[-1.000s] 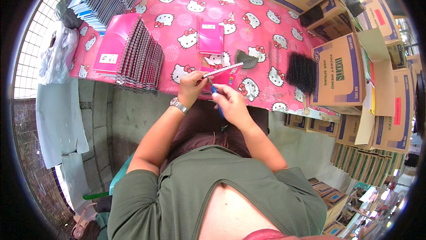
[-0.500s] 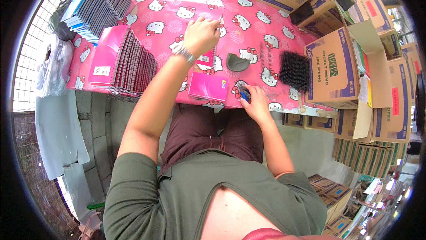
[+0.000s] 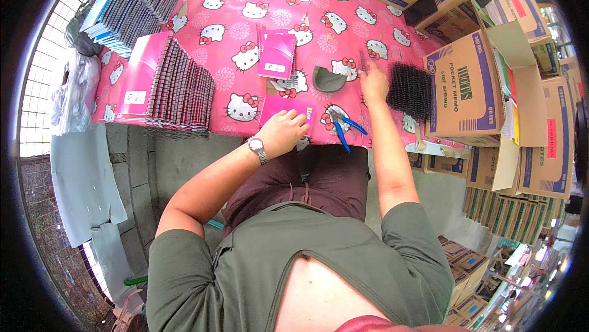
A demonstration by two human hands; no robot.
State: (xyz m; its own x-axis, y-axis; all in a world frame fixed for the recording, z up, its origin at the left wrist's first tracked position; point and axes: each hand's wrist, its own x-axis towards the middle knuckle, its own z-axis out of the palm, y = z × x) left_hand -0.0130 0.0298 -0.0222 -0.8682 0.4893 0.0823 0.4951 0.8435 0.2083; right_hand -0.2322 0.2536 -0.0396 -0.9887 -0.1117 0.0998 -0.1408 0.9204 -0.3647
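Left hand (image 3: 284,131), loosely extended, lies over the near part of the pink notebook (image 3: 282,104).

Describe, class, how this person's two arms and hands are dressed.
Both arms have short, plain, dark olive-green fabric sleeves, leaving the forearms bare. The left hand is ungloved, with a silver-coloured wristwatch with a round face and a linked band at its wrist. The right hand is also ungloved, with no watch visible.
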